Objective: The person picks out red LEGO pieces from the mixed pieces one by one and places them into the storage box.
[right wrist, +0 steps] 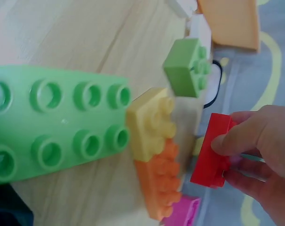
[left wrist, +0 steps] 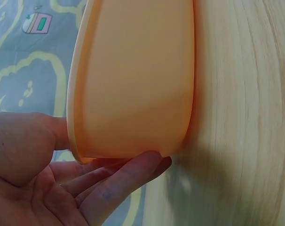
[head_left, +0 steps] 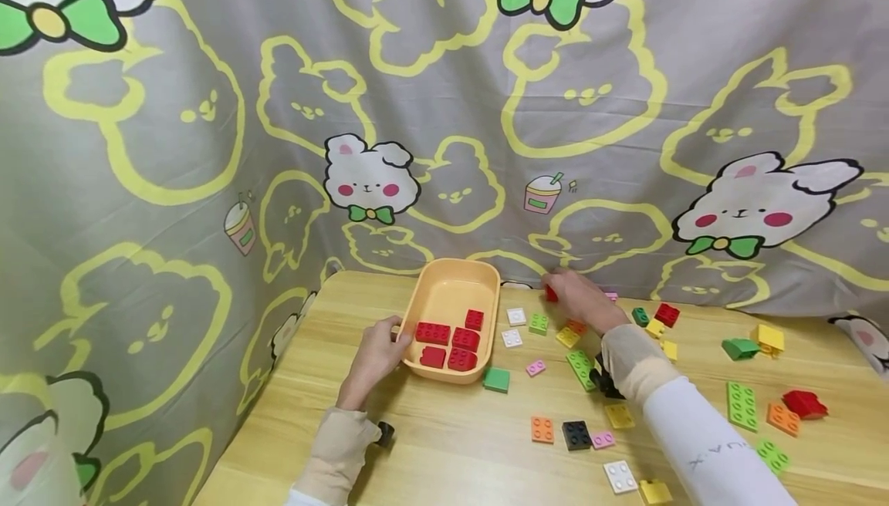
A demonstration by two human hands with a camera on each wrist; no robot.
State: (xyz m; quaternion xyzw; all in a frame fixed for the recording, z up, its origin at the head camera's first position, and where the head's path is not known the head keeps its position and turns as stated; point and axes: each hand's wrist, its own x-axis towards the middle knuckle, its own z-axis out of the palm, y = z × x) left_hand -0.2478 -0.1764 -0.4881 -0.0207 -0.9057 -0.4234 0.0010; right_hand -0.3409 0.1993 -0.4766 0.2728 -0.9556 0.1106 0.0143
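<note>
A peach-coloured plastic tub (head_left: 447,294) stands on the table, with several red toy building bricks (head_left: 434,332) lying in its near half. My left hand (head_left: 375,355) grips the tub's left side; in the left wrist view its thumb is over the rim and its fingers reach along the outside wall. Towards the back edge of the table, right of the tub, my right hand (head_left: 579,298) pinches a red brick (right wrist: 210,150) between thumb and fingers. Close by that hand are a yellow brick (right wrist: 149,125), an orange brick (right wrist: 156,176) and a light green brick (right wrist: 185,68).
Loose bricks of several colours are scattered over the wooden table (head_left: 444,444), mostly right of the tub. A green brick (head_left: 496,379) lies against or close to the tub's near right corner. A patterned grey curtain (head_left: 451,105) hangs along the back and left sides.
</note>
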